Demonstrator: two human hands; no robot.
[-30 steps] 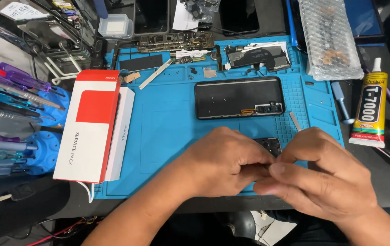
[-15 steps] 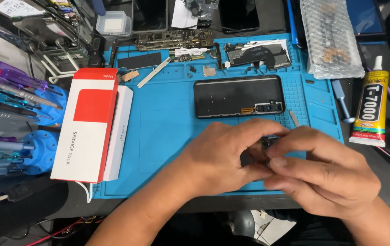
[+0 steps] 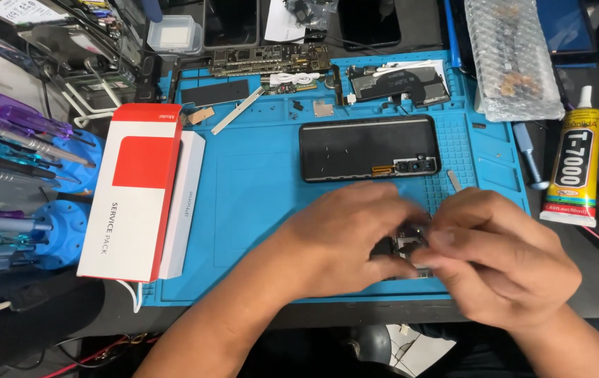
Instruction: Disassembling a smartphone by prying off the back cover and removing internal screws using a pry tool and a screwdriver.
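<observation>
The fingers (image 3: 431, 241) of both hands pinch together on a small dark electronic part with pale contacts (image 3: 406, 246), held just above the near edge of the blue silicone repair mat (image 3: 257, 210). The left hand (image 3: 345, 238) grips its left side, the right hand (image 3: 499, 259) its right. The part looks light, thin, stiff and fragile; it is probably best held by its edges, clear of the contacts. Beyond lies a black opened phone body (image 3: 369, 148); a red and white cardboard box (image 3: 135, 189) sits left on the worktop.
</observation>
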